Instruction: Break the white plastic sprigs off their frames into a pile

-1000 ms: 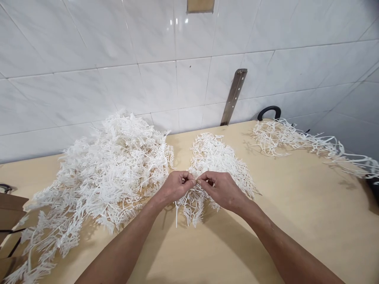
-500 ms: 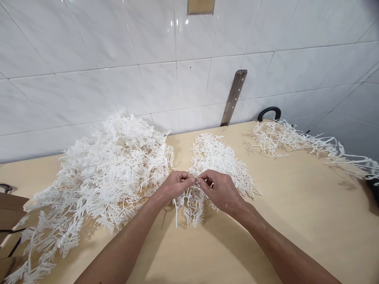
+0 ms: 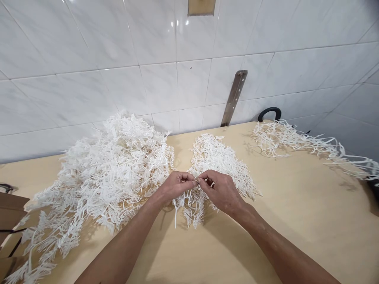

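Note:
My left hand and my right hand meet fingertip to fingertip above the table, both pinching a white plastic sprig of feathery leaves. Its fronds and a bare stem hang down below my fingers; the exact spot of the grip is hidden by the fingertips. Just behind my hands lies a smaller heap of white leaf pieces. To the left spreads a large tangled pile of white plastic sprigs, reaching toward the table's near left side.
Bare white stems trail across the far right of the wooden table. A black curved handle rises behind them. A metal strip stands against the tiled wall. A cardboard box sits at the left edge.
Almost nothing has moved. My fingertips have shifted very slightly against each other, and the hanging sprig has swayed a little.

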Action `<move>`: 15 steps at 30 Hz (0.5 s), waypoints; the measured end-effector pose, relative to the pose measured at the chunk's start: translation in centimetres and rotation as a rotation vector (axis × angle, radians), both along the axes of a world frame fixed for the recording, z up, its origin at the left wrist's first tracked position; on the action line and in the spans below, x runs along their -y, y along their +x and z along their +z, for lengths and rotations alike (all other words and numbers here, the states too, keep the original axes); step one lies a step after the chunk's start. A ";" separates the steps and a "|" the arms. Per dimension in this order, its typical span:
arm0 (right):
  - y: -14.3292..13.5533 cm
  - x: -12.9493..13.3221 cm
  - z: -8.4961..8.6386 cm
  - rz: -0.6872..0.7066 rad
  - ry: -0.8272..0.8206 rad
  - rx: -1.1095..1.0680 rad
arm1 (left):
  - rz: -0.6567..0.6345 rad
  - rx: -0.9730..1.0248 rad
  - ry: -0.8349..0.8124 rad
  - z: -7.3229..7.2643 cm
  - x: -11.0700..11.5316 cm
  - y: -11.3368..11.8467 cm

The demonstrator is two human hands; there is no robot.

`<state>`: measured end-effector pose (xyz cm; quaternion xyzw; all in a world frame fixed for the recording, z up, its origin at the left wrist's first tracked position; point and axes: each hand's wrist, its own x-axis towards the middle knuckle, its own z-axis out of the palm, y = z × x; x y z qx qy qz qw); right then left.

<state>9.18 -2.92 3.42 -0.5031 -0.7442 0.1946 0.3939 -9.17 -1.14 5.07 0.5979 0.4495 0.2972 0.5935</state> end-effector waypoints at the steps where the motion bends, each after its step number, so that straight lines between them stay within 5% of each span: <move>1: 0.0 0.0 0.0 -0.001 -0.004 -0.002 | -0.014 -0.007 0.014 -0.2 -0.1 0.0; 15: 0.2 0.2 0.5 0.091 -0.043 0.033 | -0.064 0.017 -0.032 -0.1 0.2 0.0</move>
